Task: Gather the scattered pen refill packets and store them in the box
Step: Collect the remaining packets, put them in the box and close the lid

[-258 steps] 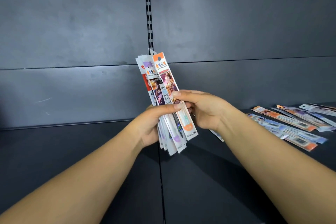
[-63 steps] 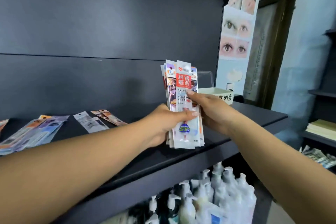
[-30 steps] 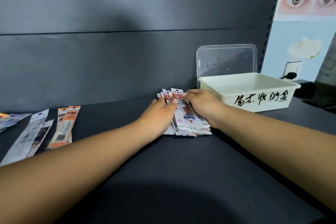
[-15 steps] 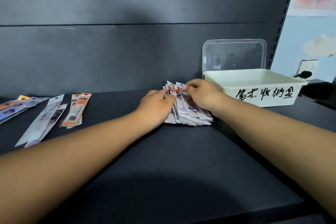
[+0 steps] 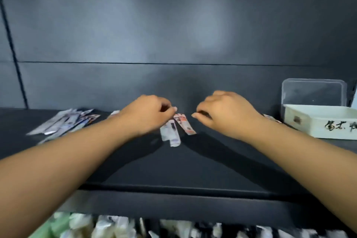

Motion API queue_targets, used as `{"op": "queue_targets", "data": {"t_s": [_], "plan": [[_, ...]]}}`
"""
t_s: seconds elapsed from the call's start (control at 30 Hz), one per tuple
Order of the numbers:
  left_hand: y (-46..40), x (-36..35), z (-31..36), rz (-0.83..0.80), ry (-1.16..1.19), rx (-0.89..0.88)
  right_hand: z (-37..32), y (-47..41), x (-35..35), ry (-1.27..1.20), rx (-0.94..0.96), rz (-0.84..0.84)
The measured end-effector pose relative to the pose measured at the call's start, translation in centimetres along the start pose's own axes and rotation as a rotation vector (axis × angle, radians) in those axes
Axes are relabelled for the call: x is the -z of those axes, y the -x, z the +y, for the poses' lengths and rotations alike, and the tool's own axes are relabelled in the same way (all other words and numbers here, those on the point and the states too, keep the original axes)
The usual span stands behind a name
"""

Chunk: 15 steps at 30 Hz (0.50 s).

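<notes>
Closest to you, a few pen refill packets (image 5: 171,133) lie on the dark shelf (image 5: 173,166), just below and between your two hands. Your left hand (image 5: 146,114) is curled with fingertips pinched at the packets' top ends — looks like a grip, though it's blurry. Your right hand (image 5: 222,112) hovers curled beside them, holding nothing I can see. More loose packets (image 5: 63,121) sit far left — the white box (image 5: 320,123) is far right, a clear lid (image 5: 313,91) propped behind it.

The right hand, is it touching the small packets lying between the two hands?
Apart. The head view shows dark shelf between the right hand fingertips and the packets, which lie by the left hand.
</notes>
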<state>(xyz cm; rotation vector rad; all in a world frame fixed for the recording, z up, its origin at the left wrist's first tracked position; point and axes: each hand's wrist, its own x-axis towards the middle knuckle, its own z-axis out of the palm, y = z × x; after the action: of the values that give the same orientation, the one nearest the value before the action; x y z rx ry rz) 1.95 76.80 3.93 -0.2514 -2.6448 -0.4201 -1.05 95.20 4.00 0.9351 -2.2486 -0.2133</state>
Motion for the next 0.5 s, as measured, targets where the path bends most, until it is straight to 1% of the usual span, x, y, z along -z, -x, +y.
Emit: {"op": "queue_targets", "data": {"t_s": [0.03,0.1,0.13,0.2,0.3,0.4,0.5], "plan": [[1.1,1.2,-2.0,-0.02,-0.033,-0.009,-2.1,-1.0,0.2,-0.003,0.011,0.009],[3.3,3.9,-6.3,-0.057,-0.067,-0.015,-6.2,-3.3,0.3,0.067,0.023,0.026],[4.3,5.1,-8.2,-0.061,-0.083,-0.02,-8.1,-4.4,0.6,0.051,0.014,-0.044],[6.7,7.9,-12.9,-0.047,-0.146,-0.026,-11.9,-6.9,-0.2,0.02,0.071,-0.025],[9.3,11.0,-18.8,-0.079,-0.191,0.027,-16.5,-10.4,-0.5,-0.036,0.036,-0.062],[10.5,12.7,-23.7,-0.109,-0.18,0.114,-20.6,-13.9,-1.0,-0.105,0.002,-0.163],[10.5,13.0,-27.2,-0.063,-0.146,0.188,-22.8,-16.8,-1.6,-0.113,-0.032,-0.288]]}}
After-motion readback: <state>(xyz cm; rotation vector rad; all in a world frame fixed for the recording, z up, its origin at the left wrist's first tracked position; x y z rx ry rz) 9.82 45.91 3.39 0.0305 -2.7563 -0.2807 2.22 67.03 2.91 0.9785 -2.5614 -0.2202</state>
